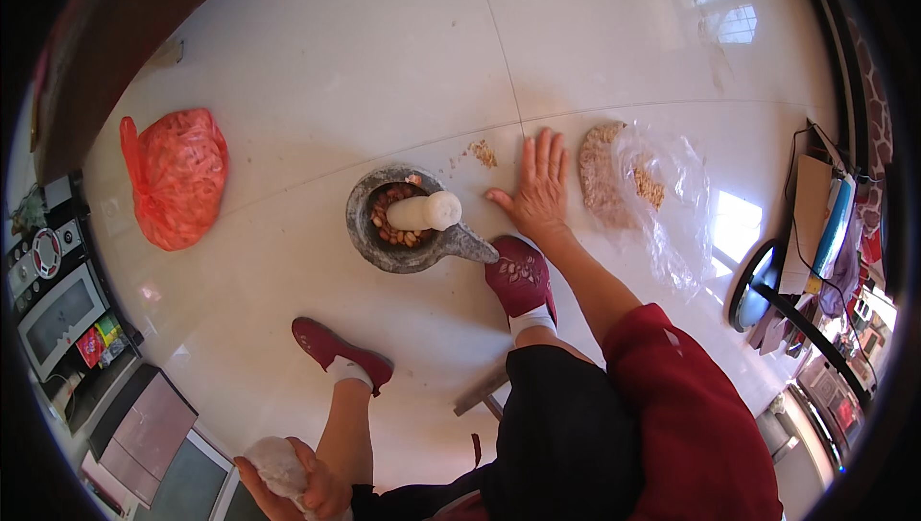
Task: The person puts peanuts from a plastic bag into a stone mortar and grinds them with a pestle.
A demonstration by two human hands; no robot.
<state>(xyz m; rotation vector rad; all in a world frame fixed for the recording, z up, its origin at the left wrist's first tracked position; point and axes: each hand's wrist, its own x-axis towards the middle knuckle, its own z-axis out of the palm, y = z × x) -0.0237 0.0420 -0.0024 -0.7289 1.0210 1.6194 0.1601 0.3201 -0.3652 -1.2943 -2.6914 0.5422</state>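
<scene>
My right hand is spread flat, palm down, on or just above the tiled floor, beside a small pile of crushed crumbs. At the lower left my left hand grips a whitish bundle, perhaps a cloth. Between them stands a grey stone mortar with a spout-like handle, holding reddish-skinned nuts, apparently peanuts. A pale pestle leans inside it. Right of my right hand lies a clear plastic bag with crushed nuts in it.
A red plastic bag, full and tied, lies at the left. My shoes flank the near side of the mortar. A brown piece of furniture stands at the upper left. Cardboard and a round black-rimmed base are at the right.
</scene>
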